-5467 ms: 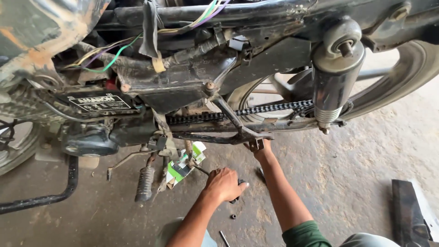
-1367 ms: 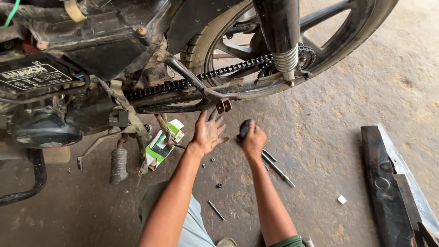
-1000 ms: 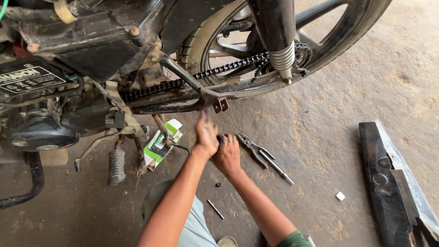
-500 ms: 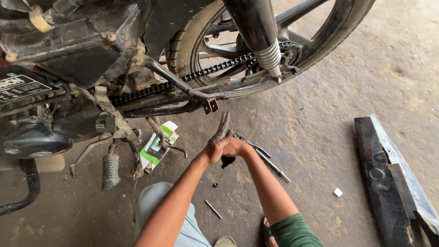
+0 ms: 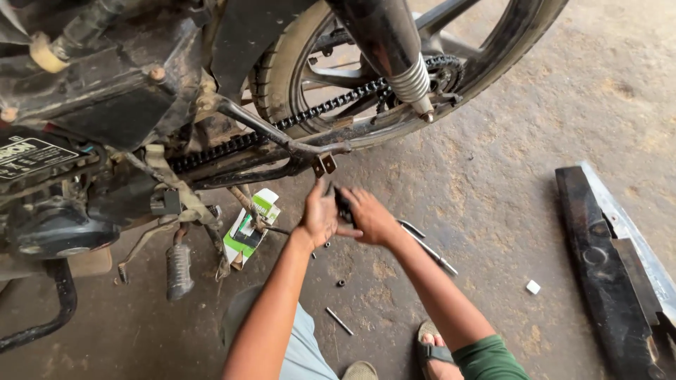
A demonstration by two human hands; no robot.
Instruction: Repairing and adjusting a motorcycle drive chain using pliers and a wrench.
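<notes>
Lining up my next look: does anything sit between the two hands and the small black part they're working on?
Nothing visible does. The left hand and right hand are pressed around the small black part, held above the concrete floor, just below the motorcycle's footrest bracket.

Bare floor (image 5: 493,211) lies open right of the hands (image 5: 345,218); chain (image 5: 296,123) and footrest bracket (image 5: 324,165) seemingly crowd above.

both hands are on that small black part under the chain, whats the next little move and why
Probably lift the small black part toward the bracket just above. Left hand and right hand cup it together, clear of the floor, directly beneath that bracket on the swingarm.
</notes>
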